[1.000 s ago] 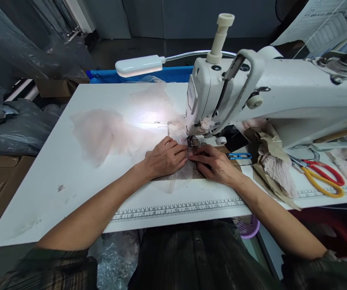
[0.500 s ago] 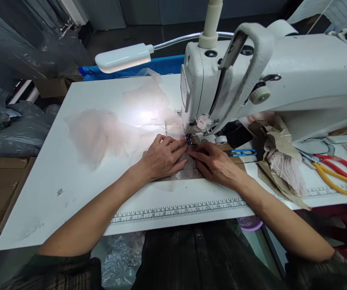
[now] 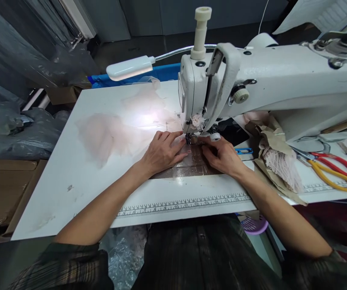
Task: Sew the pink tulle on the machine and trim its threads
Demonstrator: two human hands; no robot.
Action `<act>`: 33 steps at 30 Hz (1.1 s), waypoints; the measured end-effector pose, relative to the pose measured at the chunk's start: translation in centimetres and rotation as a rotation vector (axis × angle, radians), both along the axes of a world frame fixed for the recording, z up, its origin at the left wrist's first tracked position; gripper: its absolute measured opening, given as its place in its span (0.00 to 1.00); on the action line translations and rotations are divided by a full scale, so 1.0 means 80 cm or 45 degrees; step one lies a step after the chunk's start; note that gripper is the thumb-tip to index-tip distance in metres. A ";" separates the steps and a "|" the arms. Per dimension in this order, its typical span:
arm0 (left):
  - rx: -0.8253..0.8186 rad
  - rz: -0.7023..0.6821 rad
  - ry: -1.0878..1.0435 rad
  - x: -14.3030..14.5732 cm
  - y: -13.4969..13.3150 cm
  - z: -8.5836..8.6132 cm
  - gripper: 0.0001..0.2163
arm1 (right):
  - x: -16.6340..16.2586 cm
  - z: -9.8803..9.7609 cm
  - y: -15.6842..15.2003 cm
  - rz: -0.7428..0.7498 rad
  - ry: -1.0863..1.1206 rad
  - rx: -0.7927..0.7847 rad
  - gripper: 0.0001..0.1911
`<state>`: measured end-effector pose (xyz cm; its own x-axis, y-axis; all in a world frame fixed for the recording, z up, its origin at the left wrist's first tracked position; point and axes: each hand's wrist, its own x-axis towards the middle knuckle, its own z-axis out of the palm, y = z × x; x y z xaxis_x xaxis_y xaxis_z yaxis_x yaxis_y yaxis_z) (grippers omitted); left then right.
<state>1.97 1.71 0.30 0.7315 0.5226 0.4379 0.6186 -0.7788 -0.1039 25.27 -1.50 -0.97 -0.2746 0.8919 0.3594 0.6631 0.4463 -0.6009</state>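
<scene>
A white sewing machine (image 3: 252, 88) stands on a white table (image 3: 70, 181). Sheer pale pink fabric (image 3: 107, 133) spreads from the needle area out to the left, lit by a small gooseneck lamp (image 3: 129, 67). My left hand (image 3: 163, 151) lies flat on the fabric just left of the presser foot (image 3: 193, 139), fingers stretched out. My right hand (image 3: 223, 155) rests just right of the foot, fingers curled down onto the fabric edge. Both hands press the fabric against the machine bed.
Blue thread snips (image 3: 244, 151) lie right of my right hand. Red and yellow scissors (image 3: 333, 173) sit at the far right beside crumpled brown paper and pink trim (image 3: 277, 163). A printed ruler (image 3: 182, 203) runs along the table's front edge. Cardboard boxes (image 3: 1, 189) stand left.
Both hands have slid forward towards the presser foot, and the fabric has fed back under it. The taped patch of the bed in front of the hands now shows.
</scene>
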 end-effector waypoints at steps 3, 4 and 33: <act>0.000 -0.161 -0.114 -0.003 -0.003 0.004 0.09 | 0.002 0.002 0.003 -0.060 0.045 -0.034 0.11; -0.030 -0.228 -0.148 -0.003 -0.005 0.004 0.08 | 0.002 0.001 0.003 -0.064 0.051 -0.048 0.10; -0.255 -0.321 -0.105 0.006 -0.018 -0.007 0.09 | 0.006 -0.006 0.013 0.415 -0.160 0.000 0.17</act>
